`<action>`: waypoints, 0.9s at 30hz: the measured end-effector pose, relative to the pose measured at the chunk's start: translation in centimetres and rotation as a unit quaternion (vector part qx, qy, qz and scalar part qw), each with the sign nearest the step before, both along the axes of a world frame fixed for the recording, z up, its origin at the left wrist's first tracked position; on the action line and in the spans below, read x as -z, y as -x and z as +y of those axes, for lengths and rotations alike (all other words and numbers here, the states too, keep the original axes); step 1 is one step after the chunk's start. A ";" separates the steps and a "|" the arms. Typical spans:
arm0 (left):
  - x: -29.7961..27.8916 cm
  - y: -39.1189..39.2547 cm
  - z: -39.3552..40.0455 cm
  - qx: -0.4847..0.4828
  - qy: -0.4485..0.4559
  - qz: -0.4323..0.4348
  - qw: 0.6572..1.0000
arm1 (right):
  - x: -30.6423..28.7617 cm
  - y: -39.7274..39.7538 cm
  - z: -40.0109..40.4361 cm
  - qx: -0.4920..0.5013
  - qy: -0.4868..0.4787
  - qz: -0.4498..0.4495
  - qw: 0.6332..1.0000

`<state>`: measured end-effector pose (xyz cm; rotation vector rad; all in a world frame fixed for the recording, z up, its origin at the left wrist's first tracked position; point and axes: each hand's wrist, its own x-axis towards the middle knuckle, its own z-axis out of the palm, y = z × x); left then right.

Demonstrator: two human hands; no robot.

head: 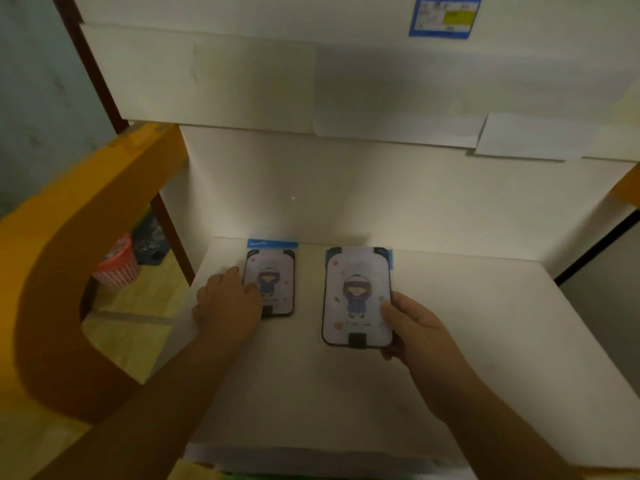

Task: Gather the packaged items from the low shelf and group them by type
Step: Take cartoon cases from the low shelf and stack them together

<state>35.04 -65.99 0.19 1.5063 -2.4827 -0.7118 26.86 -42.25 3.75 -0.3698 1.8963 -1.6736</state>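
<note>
Both packets look glossy plastic; the white shelf looks matt, smooth; the far-left basket plastic mesh.

The white shelf carries one flat packet with a cartoon figure, near its back wall.
</note>
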 end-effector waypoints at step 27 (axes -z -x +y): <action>-2.8 -4.7 0.0 0.046 0.007 0.145 0.988 | 2.8 1.0 -14.3 -0.108 -0.334 0.234 0.907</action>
